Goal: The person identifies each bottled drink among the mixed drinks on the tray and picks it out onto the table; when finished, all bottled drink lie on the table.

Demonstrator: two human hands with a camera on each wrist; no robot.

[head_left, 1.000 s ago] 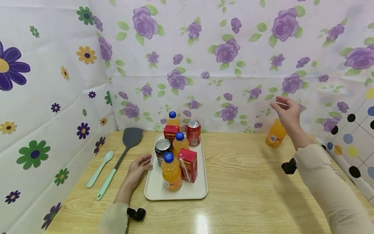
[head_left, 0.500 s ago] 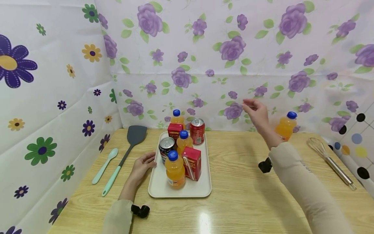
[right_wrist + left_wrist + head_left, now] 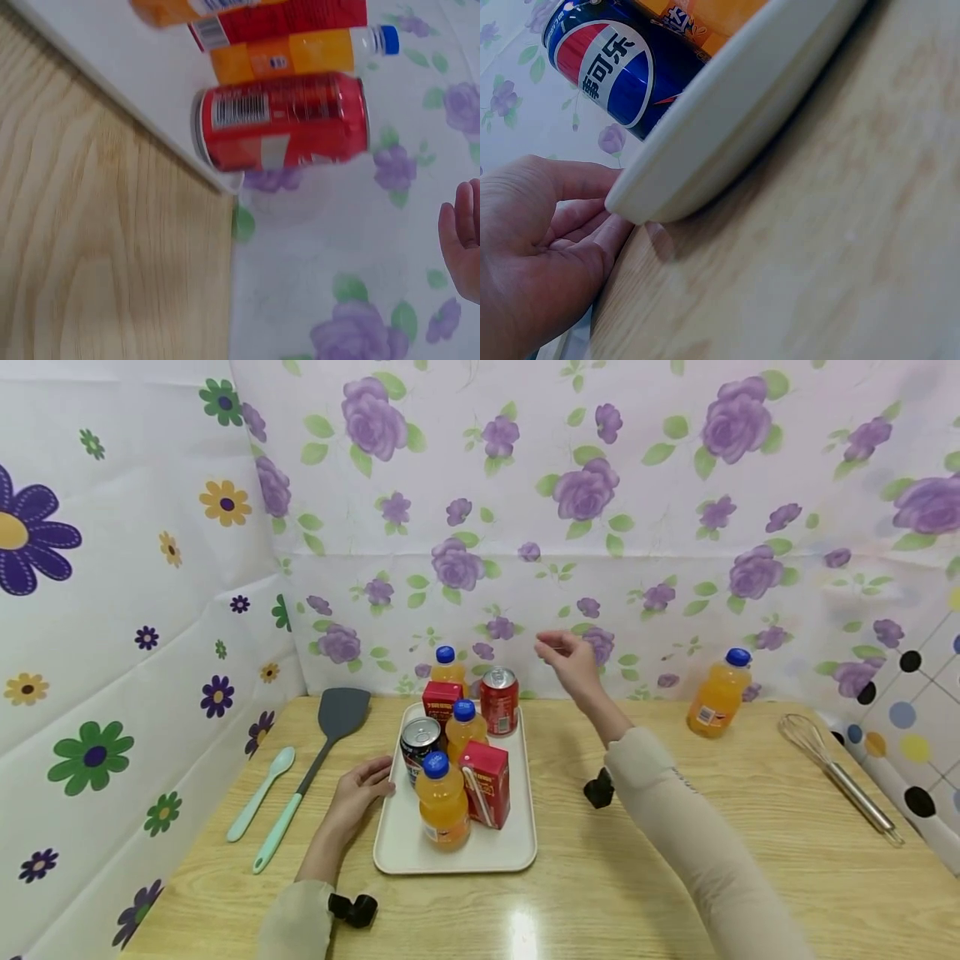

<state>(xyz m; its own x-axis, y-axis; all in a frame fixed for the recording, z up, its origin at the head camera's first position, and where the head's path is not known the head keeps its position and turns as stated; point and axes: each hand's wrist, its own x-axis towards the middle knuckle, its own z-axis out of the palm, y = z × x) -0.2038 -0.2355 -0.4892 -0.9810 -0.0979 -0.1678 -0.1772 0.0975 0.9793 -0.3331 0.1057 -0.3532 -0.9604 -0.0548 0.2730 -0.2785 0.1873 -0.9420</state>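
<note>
My left hand [image 3: 362, 795] rests at the left edge of the cream tray [image 3: 495, 857]; in the left wrist view its straight fingertips touch the tray's rim. On the tray stand a dark blue Pepsi can [image 3: 604, 64], a red soda can [image 3: 498, 703], two red drink cartons, the front one [image 3: 491, 783] with a white straw on its side, and orange drink bottles, the nearest one [image 3: 442, 806] with a blue cap. My right hand [image 3: 572, 667] hangs in the air right of and behind the red can, fingers loosely bent, with nothing seen in it.
Another orange drink bottle [image 3: 718, 695] stands at the back right, left of a metal whisk [image 3: 840, 772]. A grey-headed spatula [image 3: 330, 739] and a pale green spoon [image 3: 262, 793] lie at the left. Flowered cloth [image 3: 525, 527] hangs behind the table.
My right hand has moved left, from near the lone orange bottle to beside the tray's back right corner, uncovering that bottle and the whisk. My left hand has stayed at the tray's edge.
</note>
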